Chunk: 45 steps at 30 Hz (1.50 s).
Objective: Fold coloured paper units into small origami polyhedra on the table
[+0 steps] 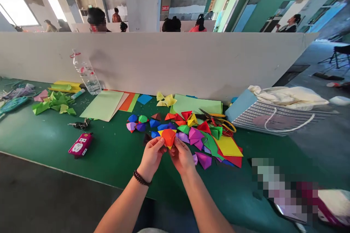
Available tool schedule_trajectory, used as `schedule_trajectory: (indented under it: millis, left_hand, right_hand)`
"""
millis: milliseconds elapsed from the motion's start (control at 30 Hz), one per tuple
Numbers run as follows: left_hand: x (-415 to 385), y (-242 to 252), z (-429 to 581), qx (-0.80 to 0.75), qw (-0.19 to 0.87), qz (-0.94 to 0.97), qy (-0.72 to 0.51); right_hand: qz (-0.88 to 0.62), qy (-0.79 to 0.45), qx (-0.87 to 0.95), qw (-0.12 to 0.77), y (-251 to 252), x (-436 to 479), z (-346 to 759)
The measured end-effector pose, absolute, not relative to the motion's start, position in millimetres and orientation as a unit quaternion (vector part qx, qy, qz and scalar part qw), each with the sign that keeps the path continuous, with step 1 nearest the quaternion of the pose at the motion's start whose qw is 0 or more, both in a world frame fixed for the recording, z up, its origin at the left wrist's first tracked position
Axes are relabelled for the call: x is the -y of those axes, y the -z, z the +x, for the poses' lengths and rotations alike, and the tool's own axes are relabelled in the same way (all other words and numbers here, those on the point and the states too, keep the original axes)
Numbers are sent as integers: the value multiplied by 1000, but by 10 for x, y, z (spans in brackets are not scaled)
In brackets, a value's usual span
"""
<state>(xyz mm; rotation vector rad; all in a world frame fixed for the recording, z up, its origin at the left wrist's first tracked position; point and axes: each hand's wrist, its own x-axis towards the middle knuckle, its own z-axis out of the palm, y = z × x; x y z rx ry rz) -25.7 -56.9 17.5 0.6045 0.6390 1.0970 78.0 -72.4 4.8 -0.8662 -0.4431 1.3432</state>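
Note:
Between my two hands is a folded paper piece (168, 137), orange in the middle with yellow points at its corners. My left hand (153, 153) pinches its left side, thumb on top. On the other side my right hand (182, 154) grips the right edge, fingers partly hidden beneath. Just beyond lie folded paper pieces in many colours, among them a purple one (195, 136), a green one (183, 129) and a blue one (132, 118). A yellow paper stack (229, 146) rests to the right of my right hand.
Scissors (210, 117) lie behind the pile, near a striped paper bag (273, 113). Pale green sheets (102, 105), a water bottle (89, 76) and a pink pouch (80, 144) are on the left. A white partition (153, 62) borders the green table (115, 160); people sit beyond it.

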Motion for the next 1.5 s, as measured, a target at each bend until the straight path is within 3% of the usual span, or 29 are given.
schedule_trajectory:
  millis: [467, 600, 700, 833, 933, 1233, 1500]
  left_hand:
    - [557, 73, -328, -278, 768, 283, -504]
    - [579, 82, -528, -294, 770, 330, -460]
    - [618, 66, -650, -299, 771, 375, -419]
    - [650, 20, -727, -300, 730, 474, -391]
    - [664, -19, -748, -305, 712, 504, -382]
    - [697, -114, -780, -329, 699, 525, -358]
    - [698, 5, -787, -326, 738, 466, -362]
  right_hand:
    - [-422, -588, 256, 641, 190, 813, 791]
    - [-449, -600, 303, 588, 128, 824, 1058]
    - [-522, -514, 428, 530, -15, 794, 1249]
    - [-531, -499, 562, 391, -204, 777, 1317]
    - [-533, -492, 599, 339, -258, 801, 1293]
    - [-524, -497, 625, 296, -276, 858, 1190]
    - [-495, -524, 619, 312, -109, 842, 1085]
